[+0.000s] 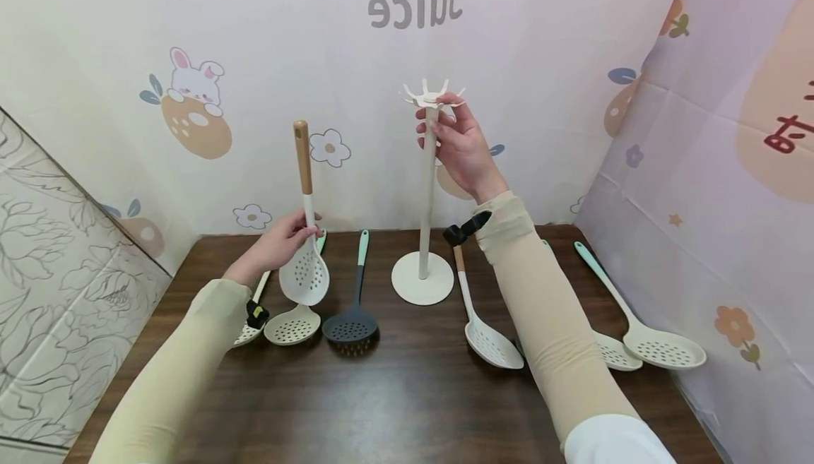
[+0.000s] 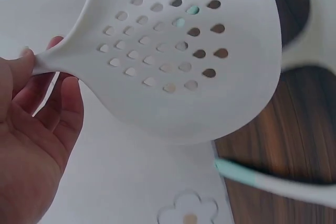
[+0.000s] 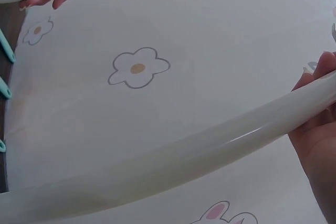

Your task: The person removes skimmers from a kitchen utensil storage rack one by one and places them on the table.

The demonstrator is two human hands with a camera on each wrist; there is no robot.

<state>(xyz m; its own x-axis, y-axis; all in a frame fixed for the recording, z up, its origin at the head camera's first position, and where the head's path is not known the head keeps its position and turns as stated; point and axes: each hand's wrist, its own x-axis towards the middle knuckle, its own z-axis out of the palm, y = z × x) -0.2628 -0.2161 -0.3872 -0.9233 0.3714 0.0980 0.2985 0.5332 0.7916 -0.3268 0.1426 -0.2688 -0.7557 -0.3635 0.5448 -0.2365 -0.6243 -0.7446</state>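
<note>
My left hand (image 1: 280,239) grips a white skimmer (image 1: 304,280) by the neck, below its wooden handle. The skimmer is upright with its handle up and its perforated head down, raised over the left back of the table. In the left wrist view, thumb and fingers close round the neck beside the wide holed head (image 2: 173,116). My right hand (image 1: 463,145) holds the white post (image 1: 427,203) of a utensil stand near its top, just under the ring of hooks (image 1: 429,99). The stand's round base (image 1: 407,287) rests on the table. No utensil hangs from the hooks.
On the brown table (image 1: 381,414) lie a cream skimmer (image 1: 292,326) and a dark grey skimmer (image 1: 350,324) at left. A wooden-handled white skimmer (image 1: 492,344) and a mint-handled one (image 1: 664,348) lie at right. My right forearm partly covers another skimmer (image 1: 613,351). A patterned backdrop (image 1: 540,40) stands behind.
</note>
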